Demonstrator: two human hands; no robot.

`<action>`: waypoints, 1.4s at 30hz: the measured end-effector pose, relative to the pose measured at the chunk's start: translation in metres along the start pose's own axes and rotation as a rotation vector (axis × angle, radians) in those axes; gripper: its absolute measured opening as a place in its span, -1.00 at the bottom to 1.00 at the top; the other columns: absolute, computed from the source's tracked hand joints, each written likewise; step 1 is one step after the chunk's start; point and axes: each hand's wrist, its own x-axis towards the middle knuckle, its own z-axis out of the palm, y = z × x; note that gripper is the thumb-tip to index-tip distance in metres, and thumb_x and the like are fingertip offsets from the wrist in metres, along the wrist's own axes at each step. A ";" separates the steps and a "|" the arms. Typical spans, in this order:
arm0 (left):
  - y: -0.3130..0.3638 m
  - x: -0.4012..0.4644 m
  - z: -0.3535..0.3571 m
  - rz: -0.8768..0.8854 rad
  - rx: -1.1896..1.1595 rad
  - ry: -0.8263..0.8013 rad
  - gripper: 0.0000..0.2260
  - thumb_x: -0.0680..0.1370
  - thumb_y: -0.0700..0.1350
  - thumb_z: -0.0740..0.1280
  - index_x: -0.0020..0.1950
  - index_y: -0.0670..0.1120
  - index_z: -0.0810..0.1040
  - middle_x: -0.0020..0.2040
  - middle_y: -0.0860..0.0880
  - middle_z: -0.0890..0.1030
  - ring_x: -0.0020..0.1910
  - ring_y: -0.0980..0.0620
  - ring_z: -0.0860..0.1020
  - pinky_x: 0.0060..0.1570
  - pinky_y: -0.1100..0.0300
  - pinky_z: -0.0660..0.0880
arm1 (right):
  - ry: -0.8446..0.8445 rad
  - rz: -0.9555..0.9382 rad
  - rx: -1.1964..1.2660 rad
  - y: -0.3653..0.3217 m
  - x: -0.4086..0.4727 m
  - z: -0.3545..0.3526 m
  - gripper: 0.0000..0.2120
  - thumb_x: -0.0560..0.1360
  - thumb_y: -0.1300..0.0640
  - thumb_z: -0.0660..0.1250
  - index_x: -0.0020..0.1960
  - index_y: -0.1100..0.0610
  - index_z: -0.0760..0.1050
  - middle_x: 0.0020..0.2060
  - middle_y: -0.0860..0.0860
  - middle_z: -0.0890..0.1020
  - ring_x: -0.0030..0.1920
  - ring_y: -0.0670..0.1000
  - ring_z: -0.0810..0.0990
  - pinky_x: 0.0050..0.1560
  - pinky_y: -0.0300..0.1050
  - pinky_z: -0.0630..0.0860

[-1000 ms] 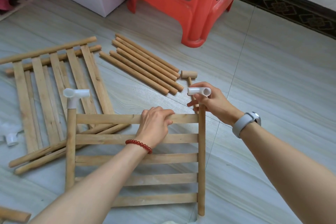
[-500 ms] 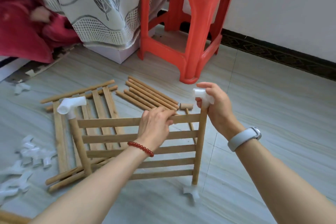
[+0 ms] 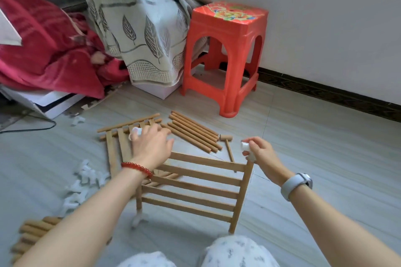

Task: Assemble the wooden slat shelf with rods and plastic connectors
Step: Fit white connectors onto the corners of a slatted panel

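Wooden panel [image 3: 195, 182] now upright; left hand [image 3: 152, 147] moved onto corner connector [image 3: 135, 132], right hand [image 3: 260, 154] still pinching its connector [image 3: 246, 147].

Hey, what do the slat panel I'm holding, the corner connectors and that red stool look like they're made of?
The slat panel looks like light unfinished wood: matte tan with faint grain. The corner connector pinched by the right hand seems to be white plastic, smooth, moulded and tubular. The red stool looks like glossy moulded plastic, one piece, with a printed top.
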 end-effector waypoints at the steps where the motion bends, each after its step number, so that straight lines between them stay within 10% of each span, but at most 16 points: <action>1: -0.018 -0.006 -0.002 -0.083 0.001 -0.029 -0.65 0.60 0.09 0.10 0.37 0.05 0.38 0.39 -0.05 0.35 0.39 -0.10 0.24 0.36 -0.14 0.11 | 0.021 -0.011 0.027 0.004 -0.008 0.000 -0.72 0.64 0.21 0.04 -0.07 0.05 0.49 -0.06 0.09 0.54 -0.17 -0.01 0.54 -0.08 -0.03 0.43; 6: -0.069 -0.014 0.000 -0.269 -0.509 -0.135 -0.49 0.62 0.06 0.09 0.52 -0.10 0.10 0.54 -0.15 -0.01 0.50 -0.17 0.08 0.40 -0.06 0.13 | 0.046 -0.071 0.049 0.005 -0.031 0.005 -0.75 0.65 0.18 0.05 0.00 0.15 0.51 -0.10 0.04 0.53 -0.17 -0.01 0.56 -0.12 -0.16 0.49; 13: -0.059 0.009 -0.008 -0.349 -0.504 -0.056 -0.71 0.63 -0.19 0.10 0.30 -0.24 0.43 0.33 -0.26 0.33 0.23 -0.21 0.41 0.23 0.07 0.30 | 0.088 0.067 0.121 -0.003 -0.030 0.013 -0.73 0.64 0.17 0.03 -0.04 0.12 0.50 -0.09 0.07 0.53 -0.15 0.03 0.56 -0.18 -0.11 0.42; 29: -0.075 -0.041 0.015 -0.217 -0.852 0.304 -0.73 0.63 -0.28 0.07 0.17 -0.20 0.54 0.08 -0.07 0.26 -0.02 0.07 0.36 -0.06 0.57 0.19 | 0.384 -0.057 0.175 -0.021 -0.014 0.027 -0.72 0.63 0.12 0.08 -0.13 0.15 0.50 -0.22 0.06 0.53 -0.23 0.01 0.52 -0.17 -0.12 0.45; 42: -0.069 -0.015 0.010 -0.287 -0.743 0.172 -0.75 0.61 -0.29 0.00 0.02 -0.16 0.47 0.09 -0.06 0.38 0.03 0.00 0.37 0.00 0.14 0.29 | 0.149 0.153 -0.332 -0.048 0.009 0.010 -0.81 0.58 0.28 0.05 -0.02 0.23 0.44 -0.27 0.11 0.50 -0.38 0.02 0.43 -0.44 -0.20 0.25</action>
